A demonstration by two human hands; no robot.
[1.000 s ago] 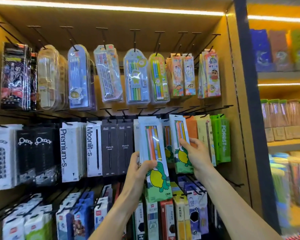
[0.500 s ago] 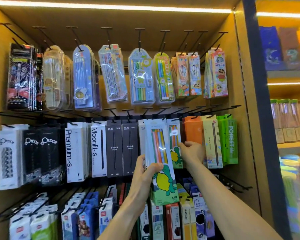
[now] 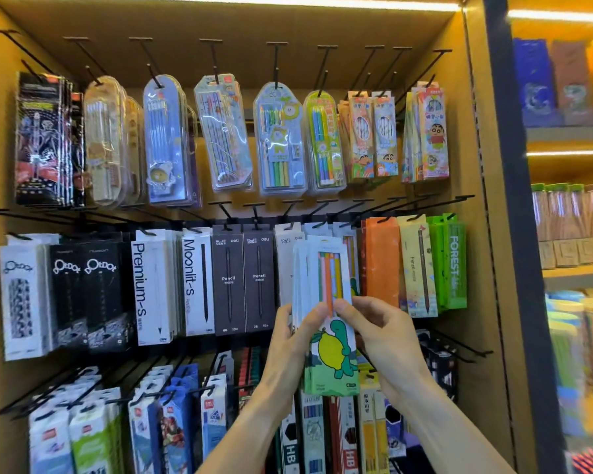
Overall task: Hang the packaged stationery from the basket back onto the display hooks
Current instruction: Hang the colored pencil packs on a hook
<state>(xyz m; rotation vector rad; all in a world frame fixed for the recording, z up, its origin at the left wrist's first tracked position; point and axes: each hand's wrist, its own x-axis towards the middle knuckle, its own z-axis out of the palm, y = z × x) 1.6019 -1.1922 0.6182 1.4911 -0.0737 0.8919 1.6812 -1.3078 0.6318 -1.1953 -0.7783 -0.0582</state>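
A tall white pencil pack (image 3: 327, 316) with coloured pencils in its window and a green turtle with a lemon printed below is held upright before the middle row of display hooks (image 3: 317, 222). My left hand (image 3: 290, 347) grips its left edge, thumb on the front. My right hand (image 3: 380, 340) pinches its right side, thumb beside the left thumb. A matching turtle pack (image 3: 350, 254) hangs behind it, mostly hidden. The basket is out of view.
Blister packs of pencils (image 3: 281, 138) hang on the top row. Black pencil boxes (image 3: 242, 282), an orange box (image 3: 382, 265) and green FOREST boxes (image 3: 451, 261) flank the held pack. More packs (image 3: 172, 425) hang below. A dark post (image 3: 514, 234) bounds the bay at right.
My right hand let go of the turtle pack hanging behind and came left onto the held pack. That hanging pack swung back against the row. Both hands now hold one pack.
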